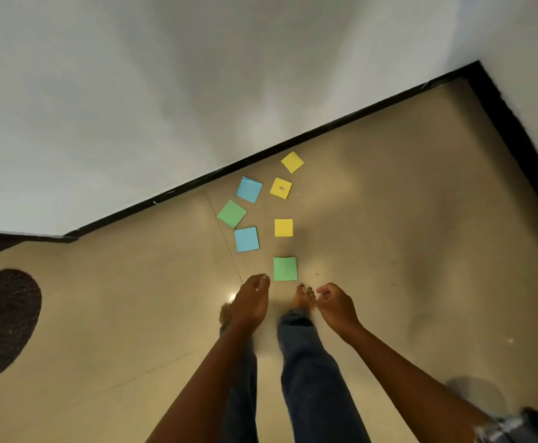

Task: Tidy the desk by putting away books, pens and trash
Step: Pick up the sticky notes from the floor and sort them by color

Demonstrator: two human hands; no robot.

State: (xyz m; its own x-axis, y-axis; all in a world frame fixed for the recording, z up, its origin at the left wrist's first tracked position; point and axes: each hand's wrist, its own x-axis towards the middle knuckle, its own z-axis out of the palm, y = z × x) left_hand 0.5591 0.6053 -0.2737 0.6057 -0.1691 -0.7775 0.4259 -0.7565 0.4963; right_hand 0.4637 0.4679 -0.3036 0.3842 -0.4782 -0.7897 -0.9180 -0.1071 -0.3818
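Several square paper notes lie scattered on the beige floor near the wall: a green one (285, 268) nearest my feet, a yellow one (283, 227), blue ones (246, 239) (249, 189), another green (231, 213) and two more yellow (281, 188) (292, 162). My left hand (250, 303) hangs just below and left of the nearest green note, fingers loosely curled, holding nothing. My right hand (336, 306) hovers to the right over my bare foot, fingers curled, nothing visible in it. No desk, books or pens are in view.
A white wall with a black skirting board (293, 142) runs diagonally behind the notes and turns a corner at the upper right. A dark oval mat (4, 322) lies on the floor at the left. My legs in jeans (309, 372) stand below the hands.
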